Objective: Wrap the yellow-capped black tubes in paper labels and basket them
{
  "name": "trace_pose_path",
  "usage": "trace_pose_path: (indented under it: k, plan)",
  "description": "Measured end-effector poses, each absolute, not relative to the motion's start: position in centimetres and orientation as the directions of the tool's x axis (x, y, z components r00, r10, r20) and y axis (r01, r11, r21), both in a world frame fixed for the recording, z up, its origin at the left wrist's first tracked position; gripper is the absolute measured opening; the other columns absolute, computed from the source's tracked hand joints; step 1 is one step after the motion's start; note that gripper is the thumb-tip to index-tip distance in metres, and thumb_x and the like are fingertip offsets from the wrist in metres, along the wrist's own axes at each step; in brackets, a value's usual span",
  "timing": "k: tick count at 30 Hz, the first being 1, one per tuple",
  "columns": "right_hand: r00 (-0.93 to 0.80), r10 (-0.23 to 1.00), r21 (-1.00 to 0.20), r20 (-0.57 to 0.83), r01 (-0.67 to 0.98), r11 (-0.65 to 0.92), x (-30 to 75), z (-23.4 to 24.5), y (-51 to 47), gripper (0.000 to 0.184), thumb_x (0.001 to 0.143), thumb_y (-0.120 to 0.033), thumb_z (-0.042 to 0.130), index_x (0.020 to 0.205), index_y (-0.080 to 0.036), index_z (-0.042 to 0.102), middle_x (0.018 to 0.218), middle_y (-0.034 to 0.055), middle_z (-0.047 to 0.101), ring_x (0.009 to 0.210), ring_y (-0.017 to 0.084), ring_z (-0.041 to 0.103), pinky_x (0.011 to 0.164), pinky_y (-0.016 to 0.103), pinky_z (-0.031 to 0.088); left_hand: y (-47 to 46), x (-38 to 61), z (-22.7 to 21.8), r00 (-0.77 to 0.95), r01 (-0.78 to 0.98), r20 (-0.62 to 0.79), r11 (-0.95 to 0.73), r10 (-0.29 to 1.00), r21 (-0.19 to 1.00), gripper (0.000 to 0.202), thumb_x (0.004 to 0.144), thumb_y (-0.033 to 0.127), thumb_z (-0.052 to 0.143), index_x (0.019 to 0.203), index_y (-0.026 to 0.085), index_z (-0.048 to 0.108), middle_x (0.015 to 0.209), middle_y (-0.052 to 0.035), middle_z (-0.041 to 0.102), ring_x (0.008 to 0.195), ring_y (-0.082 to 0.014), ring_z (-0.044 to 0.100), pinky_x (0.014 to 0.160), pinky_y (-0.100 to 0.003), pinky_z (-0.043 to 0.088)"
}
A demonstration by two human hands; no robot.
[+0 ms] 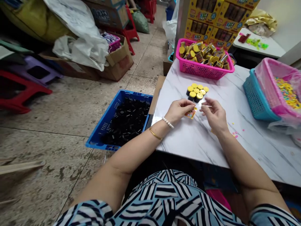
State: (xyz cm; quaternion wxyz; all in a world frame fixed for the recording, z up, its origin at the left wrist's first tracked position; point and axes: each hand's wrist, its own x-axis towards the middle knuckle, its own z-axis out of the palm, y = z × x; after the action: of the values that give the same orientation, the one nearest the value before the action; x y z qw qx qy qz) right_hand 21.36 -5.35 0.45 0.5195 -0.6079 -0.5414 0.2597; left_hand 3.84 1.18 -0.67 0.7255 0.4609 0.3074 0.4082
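Observation:
My left hand (180,110) pinches a small printed label (191,113), orange and yellow, between thumb and fingertips, low over the white marbled table (211,147). Just to its right is my right hand (213,114), its fingers loosely bent and apart. A pale sliver shows near its thumb; whether this is a separate thing I cannot make out. Beyond both hands, several small black jars with yellow lids (197,91) stand upright in a tight cluster. Their lids are on.
A pink basket (204,70) of wrapped yellow-lidded jars stands at the back. Right are a teal basket (258,97) and a pink, plastic-lined one (268,75) holding colourful bits. A blue crate (94,139) of black pieces sits left. Yellow printed boxes (211,18) are stacked behind.

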Motion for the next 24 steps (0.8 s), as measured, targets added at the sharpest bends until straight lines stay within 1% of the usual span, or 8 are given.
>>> trace_pose_path:
  k: [2,4,7,10,13,17,19,24]
  plan:
    - [0.247,0.969,-0.974,-0.001,0.218,-0.057,21.5,-0.2,-5.5,0.044,0.085,-0.058,0.079,0.103,-0.018,0.077,0.088,0.0056,0.076,0.07,0.014,0.068,0.056,0.025,0.052,1.2,3.9,-0.7,0.474,-0.293,-0.062,0.224,0.878,0.93,0.029,0.072,0.028,0.088,0.091,0.012,0.074,0.073,-0.0012,0.072,0.065,-0.0113,0.066,0.064,-0.024,0.05]
    - [0.164,0.977,-0.98,-0.134,0.122,-0.155,21.3,-0.7,-5.6,0.042,0.084,-0.059,0.08,0.086,-0.017,0.076,0.074,0.0039,0.073,0.061,0.011,0.062,0.053,0.023,0.047,1.0,4.0,-0.6,0.461,-0.267,-0.036,0.178,0.887,0.947,0.028,0.074,0.023,0.085,0.097,0.013,0.073,0.068,0.0014,0.069,0.062,-0.0107,0.065,0.062,-0.023,0.049]
    - [0.142,0.976,-0.986,-0.165,-0.017,-0.164,20.4,-0.8,-5.8,0.039,0.08,-0.055,0.086,0.077,-0.019,0.073,0.065,0.0006,0.069,0.056,0.009,0.057,0.053,0.022,0.046,0.8,4.1,-0.5,0.419,-0.257,-0.005,0.124,0.908,0.958,0.03,0.076,0.02,0.083,0.102,0.015,0.07,0.067,0.0033,0.07,0.06,-0.0105,0.064,0.062,-0.023,0.051]
    - [0.154,0.969,-0.973,-0.191,-0.158,-0.167,19.6,-0.6,-5.9,0.036,0.075,-0.052,0.09,0.082,-0.02,0.074,0.074,0.0002,0.072,0.064,0.011,0.062,0.06,0.023,0.052,0.6,4.3,-0.5,0.368,-0.254,0.002,0.099,0.93,0.962,0.027,0.079,0.021,0.08,0.103,0.017,0.068,0.072,0.0022,0.074,0.064,-0.0117,0.068,0.066,-0.024,0.054]
    - [0.127,0.974,-0.965,-0.19,-0.206,-0.161,19.3,-0.7,-6.0,0.037,0.076,-0.052,0.089,0.092,-0.02,0.077,0.088,0.0024,0.076,0.073,0.013,0.067,0.069,0.026,0.057,0.3,4.4,-0.7,0.307,-0.194,0.002,0.061,0.952,0.979,0.023,0.08,0.023,0.08,0.099,0.018,0.069,0.071,0.0017,0.074,0.066,-0.0118,0.068,0.069,-0.024,0.054]
    - [0.278,0.958,-0.987,-0.075,-0.16,-0.031,19.8,-1.4,-5.7,0.035,0.08,-0.053,0.086,0.084,-0.021,0.073,0.075,-0.0011,0.068,0.062,0.01,0.057,0.059,0.024,0.049,-0.3,4.3,-0.6,0.233,-0.17,0.077,-0.037,0.97,0.985,0.026,0.086,0.035,0.079,0.103,0.019,0.07,0.078,-0.0008,0.075,0.074,-0.0129,0.069,0.067,-0.022,0.05]
    - [0.36,0.933,-0.991,-0.012,-0.131,0.038,20.2,-1.7,-5.5,0.036,0.083,-0.056,0.083,0.081,-0.022,0.071,0.073,-0.0019,0.065,0.06,0.009,0.054,0.056,0.024,0.045,-0.7,4.2,-0.4,0.156,-0.2,0.154,-0.121,0.976,0.972,0.025,0.089,0.04,0.078,0.098,0.018,0.07,0.082,-0.0017,0.073,0.074,-0.0118,0.067,0.065,-0.022,0.047]
    - [0.411,0.908,-0.997,0.077,0.035,0.068,20.3,-1.6,-5.9,0.045,0.092,-0.065,0.068,0.081,-0.022,0.071,0.068,-0.0012,0.063,0.057,0.011,0.053,0.054,0.026,0.043,-2.1,4.1,0.3,0.235,-0.218,0.227,-0.176,0.945,0.96,0.035,0.092,0.05,0.073,0.081,0.017,0.073,0.066,0.0011,0.063,0.059,-0.0089,0.051,0.057,-0.024,0.042]
